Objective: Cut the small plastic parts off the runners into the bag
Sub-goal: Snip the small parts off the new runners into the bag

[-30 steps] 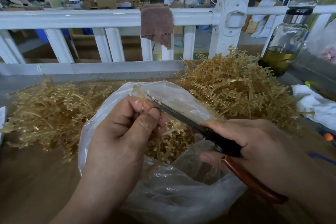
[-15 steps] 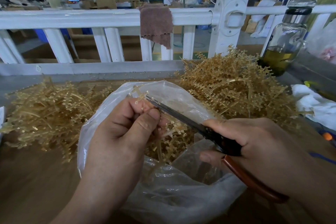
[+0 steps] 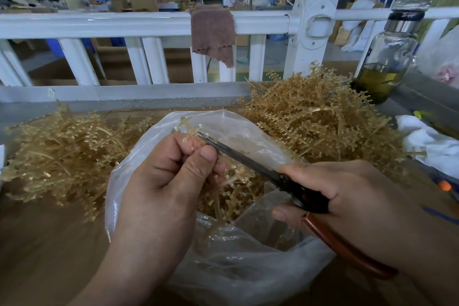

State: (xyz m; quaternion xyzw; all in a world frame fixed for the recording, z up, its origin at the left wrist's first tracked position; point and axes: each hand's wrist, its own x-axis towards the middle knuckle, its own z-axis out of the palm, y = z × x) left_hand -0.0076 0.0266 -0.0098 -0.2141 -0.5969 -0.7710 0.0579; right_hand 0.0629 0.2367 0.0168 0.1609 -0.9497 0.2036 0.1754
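Observation:
My left hand [image 3: 164, 181] pinches a tan plastic runner [image 3: 231, 179] over the open mouth of a clear plastic bag [image 3: 238, 273]. The runner's top end sticks out above my fingers. My right hand [image 3: 347, 196] grips scissors [image 3: 243, 159] with dark blades and red-brown handles. The blade tips lie right beside my left fingertips, against the runner's top end. Cut tan parts lie inside the bag below.
A heap of tan runners [image 3: 62, 156] lies at the left, a taller heap [image 3: 323, 117] at the back right. A glass bottle [image 3: 387, 57] with yellow liquid stands far right. A white railing [image 3: 124, 25] with a brown cloth [image 3: 213, 32] bounds the back. White cloth [image 3: 429, 144] lies right.
The scissor tips have crept slightly up and left along the runner's top end. Both hands otherwise stay in place over the bag.

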